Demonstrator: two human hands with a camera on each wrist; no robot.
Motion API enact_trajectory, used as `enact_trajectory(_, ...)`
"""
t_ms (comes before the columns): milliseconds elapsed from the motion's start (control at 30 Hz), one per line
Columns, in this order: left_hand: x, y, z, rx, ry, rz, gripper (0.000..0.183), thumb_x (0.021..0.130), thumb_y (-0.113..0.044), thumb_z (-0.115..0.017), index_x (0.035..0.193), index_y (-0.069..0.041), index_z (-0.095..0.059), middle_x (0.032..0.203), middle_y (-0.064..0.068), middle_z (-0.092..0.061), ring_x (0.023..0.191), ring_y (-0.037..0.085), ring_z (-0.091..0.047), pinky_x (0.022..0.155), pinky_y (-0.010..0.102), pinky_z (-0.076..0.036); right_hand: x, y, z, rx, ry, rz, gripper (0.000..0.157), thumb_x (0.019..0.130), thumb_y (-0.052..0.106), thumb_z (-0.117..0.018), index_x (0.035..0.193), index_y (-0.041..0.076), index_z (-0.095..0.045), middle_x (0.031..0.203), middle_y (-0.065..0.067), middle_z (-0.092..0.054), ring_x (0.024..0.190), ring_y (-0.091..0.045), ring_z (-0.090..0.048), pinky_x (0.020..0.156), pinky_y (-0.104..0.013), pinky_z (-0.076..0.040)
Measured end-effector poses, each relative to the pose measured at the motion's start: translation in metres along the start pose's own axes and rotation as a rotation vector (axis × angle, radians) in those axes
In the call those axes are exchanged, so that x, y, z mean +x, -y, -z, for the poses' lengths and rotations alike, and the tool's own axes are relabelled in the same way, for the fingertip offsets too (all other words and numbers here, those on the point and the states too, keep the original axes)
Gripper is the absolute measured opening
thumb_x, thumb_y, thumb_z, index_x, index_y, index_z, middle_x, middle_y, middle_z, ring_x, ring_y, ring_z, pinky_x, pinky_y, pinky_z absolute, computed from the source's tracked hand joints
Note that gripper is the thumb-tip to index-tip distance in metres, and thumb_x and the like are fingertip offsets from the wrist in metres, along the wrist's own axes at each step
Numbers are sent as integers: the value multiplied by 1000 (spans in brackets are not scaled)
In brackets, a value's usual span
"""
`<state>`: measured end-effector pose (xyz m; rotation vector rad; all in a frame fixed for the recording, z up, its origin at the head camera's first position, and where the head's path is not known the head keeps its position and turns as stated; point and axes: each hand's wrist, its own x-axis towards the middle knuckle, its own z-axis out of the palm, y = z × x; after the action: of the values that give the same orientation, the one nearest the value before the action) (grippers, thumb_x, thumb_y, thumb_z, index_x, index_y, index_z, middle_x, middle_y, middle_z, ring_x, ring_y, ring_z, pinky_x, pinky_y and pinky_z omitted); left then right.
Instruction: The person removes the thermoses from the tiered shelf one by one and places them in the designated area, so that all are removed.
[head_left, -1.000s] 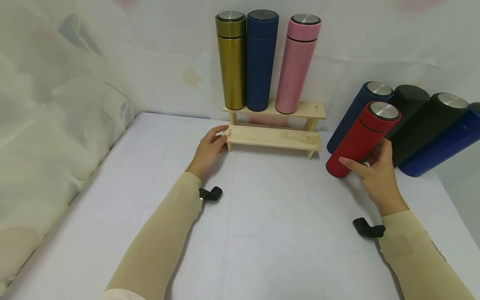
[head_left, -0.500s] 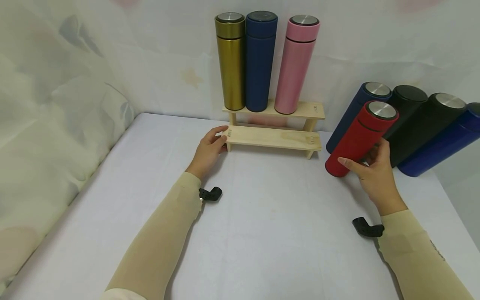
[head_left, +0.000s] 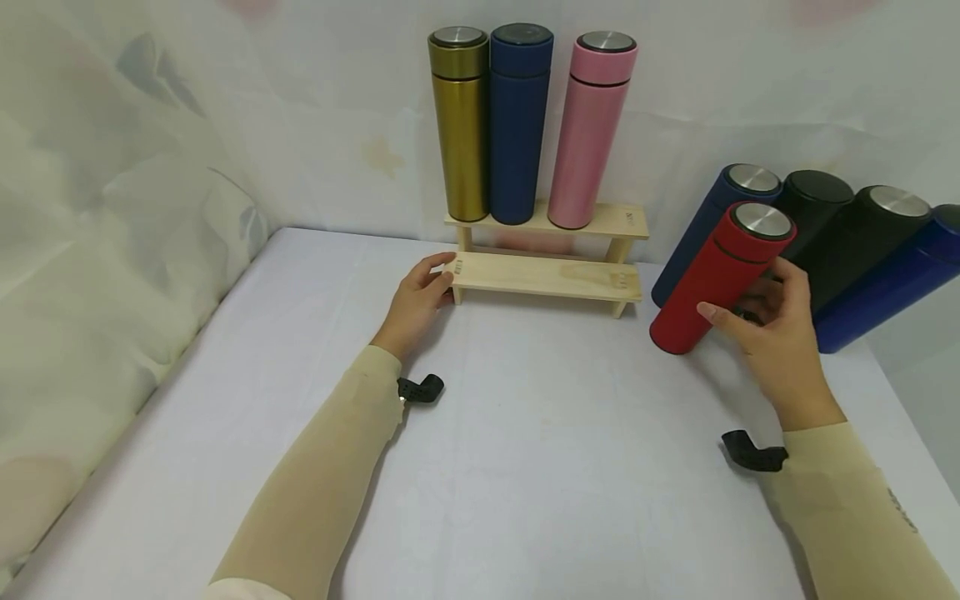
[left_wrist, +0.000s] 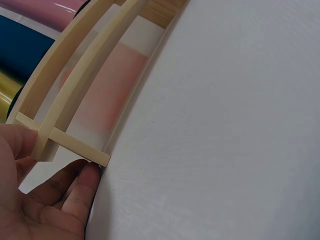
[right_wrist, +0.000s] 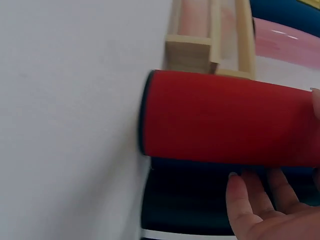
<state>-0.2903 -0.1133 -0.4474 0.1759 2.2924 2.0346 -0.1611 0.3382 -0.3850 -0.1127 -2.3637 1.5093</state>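
My left hand (head_left: 414,302) holds the left end of a two-step wooden stand (head_left: 543,275), its fingers at the end of the lower step. In the left wrist view, fingertips (left_wrist: 90,172) meet the foot of a leg. A red vacuum flask (head_left: 720,279) with a silver-topped lid stands on the table right of the stand. Around it, my right hand (head_left: 783,346) is spread loosely, the thumb overlapping its front. The right wrist view has the fingers (right_wrist: 240,197) extended beside the red flask. Gold (head_left: 461,142), blue (head_left: 519,142) and pink (head_left: 592,142) flasks stand on the upper step.
Behind and right of the red flask stand a dark blue flask (head_left: 686,242), two black flasks (head_left: 862,250) and a bright blue flask (head_left: 892,296). A patterned cloth (head_left: 112,250) rises at the left; white cloth covers the table (head_left: 540,450).
My right hand has shifted right and loosened away from the red flask, which stays in place. The left hand keeps its hold on the stand.
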Motion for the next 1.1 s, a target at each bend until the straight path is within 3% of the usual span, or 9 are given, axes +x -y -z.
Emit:
enact_trajectory(300,0,1,0,14,-2,16,41,116,-22,-57,156,-19,-59,150,17,-59,128,28,-64,107,37,-56,0,16,12,166,-89,33,85,97,-2,-82,163,27,-36,139,-3,-55,122,-16,-60,94,-12,-52)
enact_trajectory(600,1,1,0,0,-1,0,41,116,-20,-57,156,-17,-59,149,18,-60,127,29,-65,105,36,-57,-4,30,19,487,-123,124,81,91,-16,-79,156,14,-44,138,-15,-59,118,-24,-65,96,-17,-55)
enact_trajectory(833,0,0,-1,10,-1,2,41,116,-20,-57,157,-18,-58,149,18,-59,127,29,-65,105,37,-57,-8,43,24,509,-181,207,74,90,-20,-76,153,9,-48,138,-21,-59,117,-29,-65,98,-21,-56)
enact_trajectory(1100,0,0,-1,2,-2,0,41,116,-19,-56,157,-17,-58,149,18,-59,126,30,-66,105,37,-57,-15,61,27,563,-195,241,71,93,-19,-73,153,7,-48,142,-25,-55,122,-33,-63,104,-26,-54)
